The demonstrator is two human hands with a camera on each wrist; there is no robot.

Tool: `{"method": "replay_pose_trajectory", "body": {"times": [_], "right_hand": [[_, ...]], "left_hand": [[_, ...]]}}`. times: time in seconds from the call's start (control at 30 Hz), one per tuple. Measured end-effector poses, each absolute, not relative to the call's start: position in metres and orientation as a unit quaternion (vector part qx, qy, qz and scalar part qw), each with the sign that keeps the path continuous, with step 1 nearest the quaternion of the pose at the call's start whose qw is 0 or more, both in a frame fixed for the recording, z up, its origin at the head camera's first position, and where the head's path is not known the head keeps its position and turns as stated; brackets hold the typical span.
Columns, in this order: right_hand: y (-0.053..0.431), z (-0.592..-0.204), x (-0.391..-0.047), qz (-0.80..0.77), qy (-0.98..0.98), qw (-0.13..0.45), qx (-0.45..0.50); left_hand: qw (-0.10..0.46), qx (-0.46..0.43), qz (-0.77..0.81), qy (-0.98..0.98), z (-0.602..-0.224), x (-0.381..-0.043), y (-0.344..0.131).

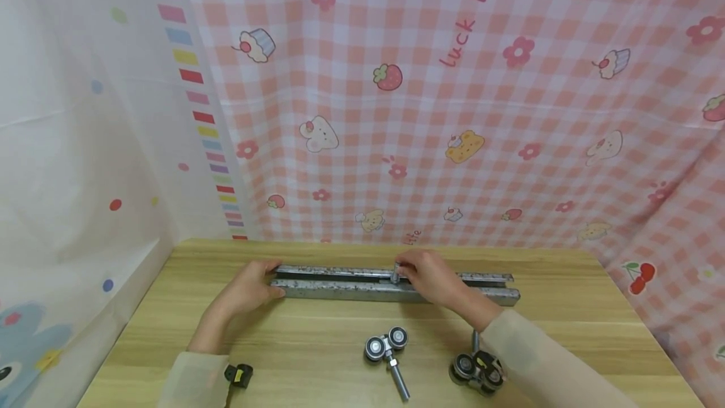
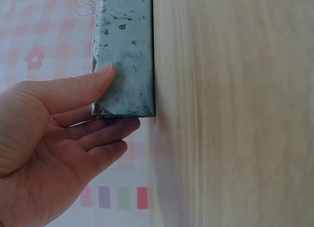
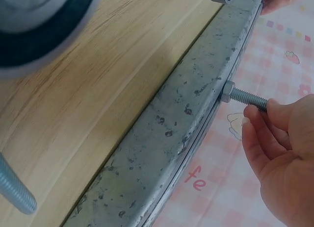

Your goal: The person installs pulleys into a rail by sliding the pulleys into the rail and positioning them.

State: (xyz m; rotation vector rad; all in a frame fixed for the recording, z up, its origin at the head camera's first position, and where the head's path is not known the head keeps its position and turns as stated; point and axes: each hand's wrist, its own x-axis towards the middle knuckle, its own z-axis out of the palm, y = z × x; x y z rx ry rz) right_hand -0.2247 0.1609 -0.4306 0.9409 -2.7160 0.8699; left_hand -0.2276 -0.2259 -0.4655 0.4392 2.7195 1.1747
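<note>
A long metal channel rail (image 1: 351,291) lies across the table with its slot facing up. Its grey face is scuffed and spotted. At the rail's left end my left hand (image 1: 252,287) holds it, the thumb (image 2: 93,87) on the front face and the other fingers around the end and far side. My right hand (image 1: 433,276) pinches the threaded bolt (image 3: 249,98) of a piece set in the slot. A hex nut (image 3: 228,91) sits on that bolt at the slot's edge. Whatever the bolt joins inside the rail is hidden.
On the wooden table (image 1: 317,357), nearer me, lies a roller trolley (image 1: 387,346) with its bolt pointing toward me. Another roller trolley (image 1: 466,367) lies by my right sleeve, partly covered by a black wrist device. A checked cloth (image 1: 362,112) hangs behind the table.
</note>
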Motion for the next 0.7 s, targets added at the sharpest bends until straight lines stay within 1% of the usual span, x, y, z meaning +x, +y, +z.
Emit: {"method": "replay_pose_trajectory", "body": {"times": [0.27,0.53,0.7], "right_hand": [[0.153,-0.430,-0.226,0.290,-0.900,0.070,0.318],[0.145,-0.429,-0.227,0.294,-0.906,0.045,0.302],[0.141,-0.429,-0.227,0.297,-0.910,0.039,0.285]], "left_hand": [[0.073,0.149,0.387,0.907,-0.466,-0.227,-0.227],[0.077,0.146,0.389,0.906,-0.464,-0.226,-0.226],[0.077,0.151,0.386,0.907,-0.462,-0.226,-0.225]]}}
